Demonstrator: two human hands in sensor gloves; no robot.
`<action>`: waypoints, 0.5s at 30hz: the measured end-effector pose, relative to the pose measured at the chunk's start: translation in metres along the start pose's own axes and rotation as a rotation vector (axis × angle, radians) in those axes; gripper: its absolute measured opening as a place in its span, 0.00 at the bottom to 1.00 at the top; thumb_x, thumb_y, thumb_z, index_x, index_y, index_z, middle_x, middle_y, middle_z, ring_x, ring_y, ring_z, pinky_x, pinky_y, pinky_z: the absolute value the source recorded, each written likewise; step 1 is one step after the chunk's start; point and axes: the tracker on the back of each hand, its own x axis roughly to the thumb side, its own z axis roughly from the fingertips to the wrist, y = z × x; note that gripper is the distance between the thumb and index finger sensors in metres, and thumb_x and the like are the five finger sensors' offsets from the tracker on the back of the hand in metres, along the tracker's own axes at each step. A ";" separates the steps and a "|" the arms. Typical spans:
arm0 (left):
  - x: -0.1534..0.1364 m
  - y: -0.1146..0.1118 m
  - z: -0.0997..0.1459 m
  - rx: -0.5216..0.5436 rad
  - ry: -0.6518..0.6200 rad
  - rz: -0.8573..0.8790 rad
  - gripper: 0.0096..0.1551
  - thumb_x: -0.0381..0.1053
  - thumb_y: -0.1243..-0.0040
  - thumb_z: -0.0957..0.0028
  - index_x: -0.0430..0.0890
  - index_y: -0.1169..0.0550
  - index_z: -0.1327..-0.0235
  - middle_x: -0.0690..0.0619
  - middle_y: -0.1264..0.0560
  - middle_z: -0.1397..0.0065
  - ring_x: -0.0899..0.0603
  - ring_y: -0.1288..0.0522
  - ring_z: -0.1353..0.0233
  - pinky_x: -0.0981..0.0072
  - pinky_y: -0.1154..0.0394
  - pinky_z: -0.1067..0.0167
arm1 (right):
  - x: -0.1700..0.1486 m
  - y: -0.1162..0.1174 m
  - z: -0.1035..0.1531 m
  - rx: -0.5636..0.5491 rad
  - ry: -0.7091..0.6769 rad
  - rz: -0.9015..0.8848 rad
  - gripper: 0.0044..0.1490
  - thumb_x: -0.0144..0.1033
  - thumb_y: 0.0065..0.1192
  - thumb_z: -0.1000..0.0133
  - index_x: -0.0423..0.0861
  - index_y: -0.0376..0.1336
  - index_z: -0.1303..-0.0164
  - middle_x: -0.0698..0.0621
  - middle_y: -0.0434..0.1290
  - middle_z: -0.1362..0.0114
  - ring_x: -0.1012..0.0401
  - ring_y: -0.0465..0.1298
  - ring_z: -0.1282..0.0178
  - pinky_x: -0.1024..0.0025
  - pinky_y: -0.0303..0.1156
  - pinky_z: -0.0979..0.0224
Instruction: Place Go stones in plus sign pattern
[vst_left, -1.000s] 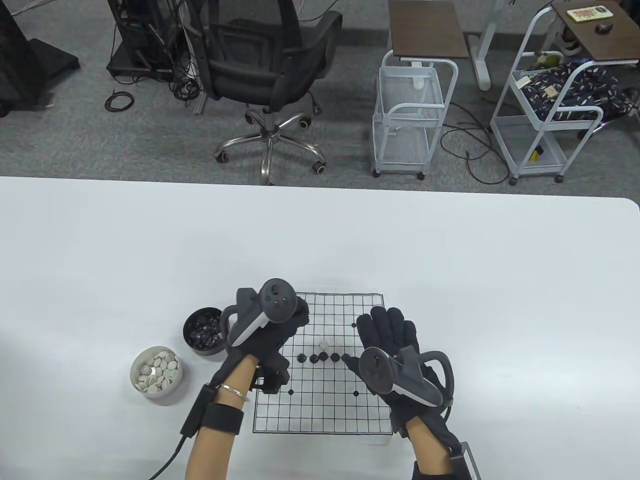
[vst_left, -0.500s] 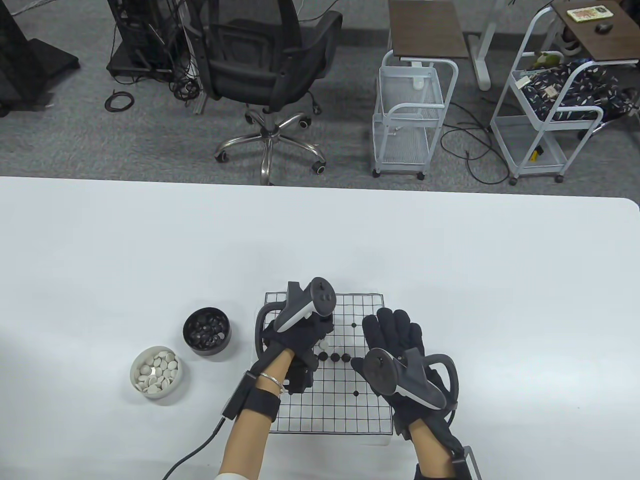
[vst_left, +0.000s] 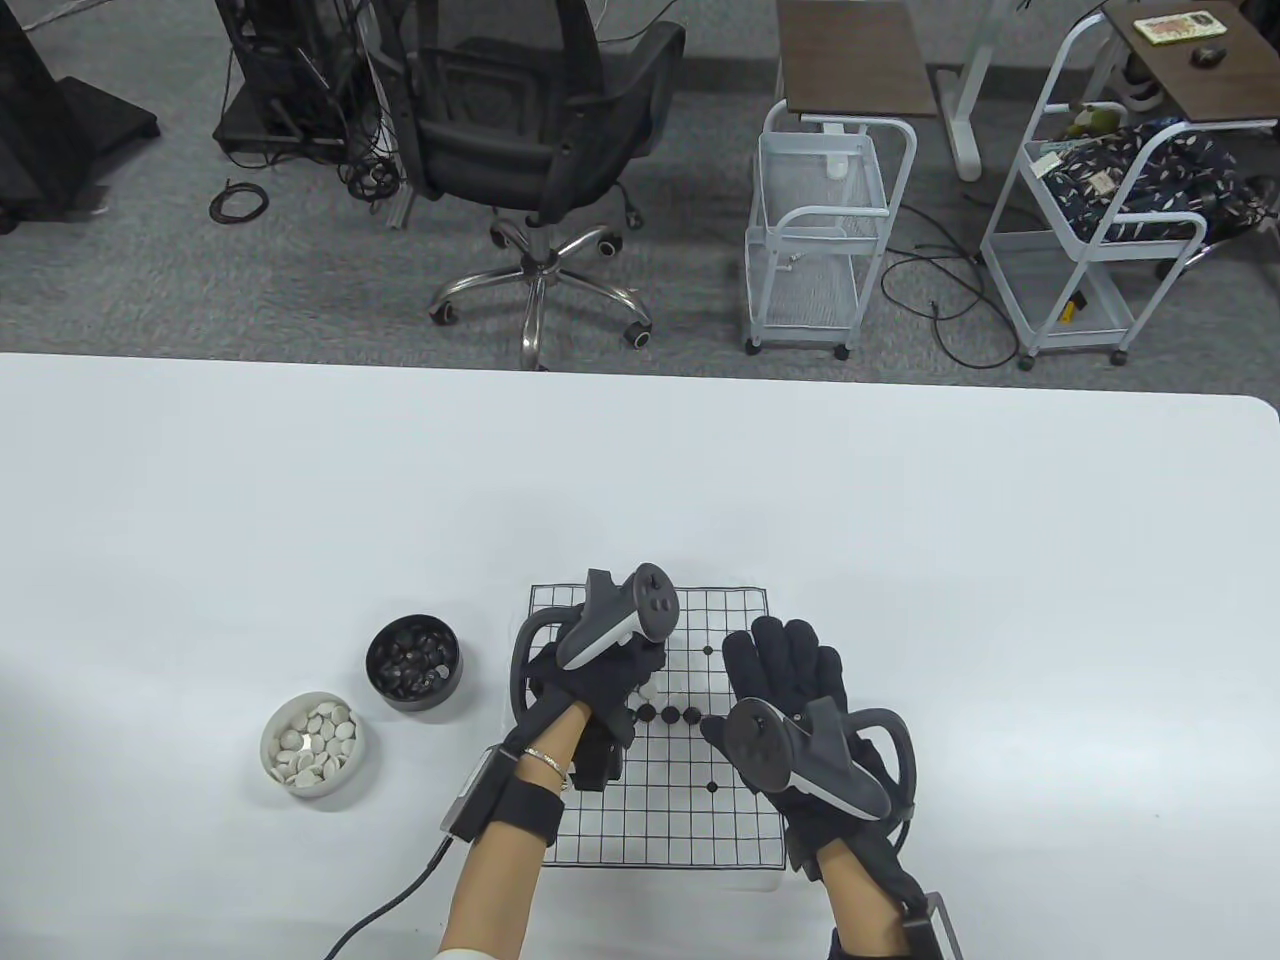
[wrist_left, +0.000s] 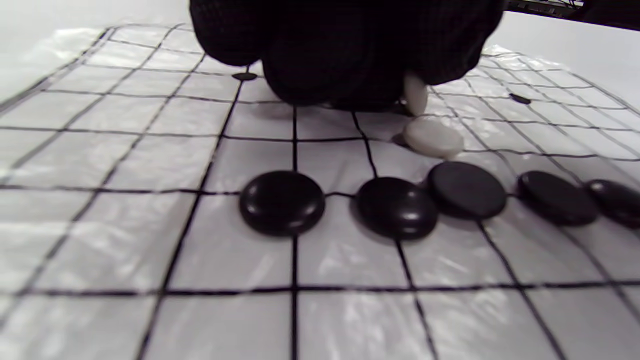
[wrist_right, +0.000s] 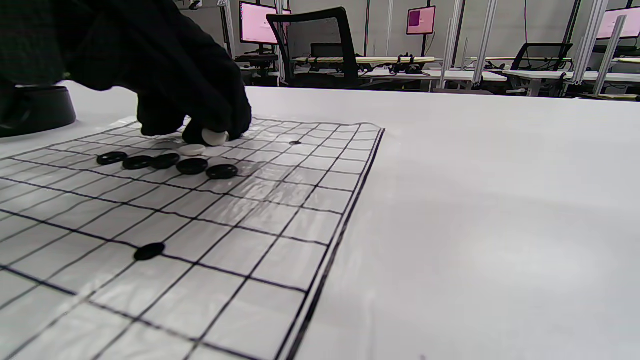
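The paper Go board (vst_left: 680, 820) lies at the table's near edge. Across its middle runs a row of black stones (wrist_left: 397, 207), and one white stone (wrist_left: 432, 137) lies just behind the row. My left hand (vst_left: 640, 685) hovers low over that spot and pinches a second white stone (wrist_left: 415, 95) in its fingertips, just above the lying one. The right wrist view shows the same pinched stone (wrist_right: 215, 136) over the row (wrist_right: 165, 162). My right hand (vst_left: 785, 650) rests flat, fingers straight, on the board's right part, holding nothing.
A black bowl of black stones (vst_left: 413, 665) and a white bowl of white stones (vst_left: 313, 742) stand left of the board. A cable runs from my left wrist off the near edge. An office chair (vst_left: 540, 130) and wire carts (vst_left: 820, 240) stand beyond the table.
My left hand has come from beside the black bowl rightward onto the board's middle, bringing a white stone; in the last half second it barely shifted. My right hand stayed flat.
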 end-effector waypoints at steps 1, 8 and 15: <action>0.000 0.000 0.000 0.000 0.000 -0.001 0.20 0.61 0.45 0.42 0.66 0.26 0.37 0.63 0.19 0.42 0.61 0.20 0.51 0.67 0.24 0.37 | 0.000 0.000 0.000 -0.001 0.000 0.000 0.51 0.60 0.41 0.39 0.44 0.35 0.13 0.37 0.38 0.12 0.35 0.40 0.12 0.42 0.40 0.17; 0.003 0.000 0.001 0.005 0.005 -0.033 0.19 0.61 0.45 0.42 0.67 0.26 0.38 0.62 0.20 0.39 0.61 0.20 0.50 0.67 0.25 0.36 | 0.000 0.001 0.000 0.000 0.000 0.000 0.52 0.60 0.41 0.39 0.43 0.35 0.13 0.37 0.38 0.12 0.36 0.40 0.12 0.42 0.40 0.17; 0.003 0.004 0.007 0.027 -0.005 -0.089 0.20 0.60 0.45 0.43 0.66 0.25 0.38 0.62 0.20 0.36 0.59 0.19 0.44 0.64 0.25 0.33 | 0.000 0.001 -0.001 -0.003 -0.006 -0.001 0.51 0.60 0.41 0.39 0.44 0.35 0.13 0.37 0.38 0.12 0.36 0.40 0.12 0.42 0.40 0.17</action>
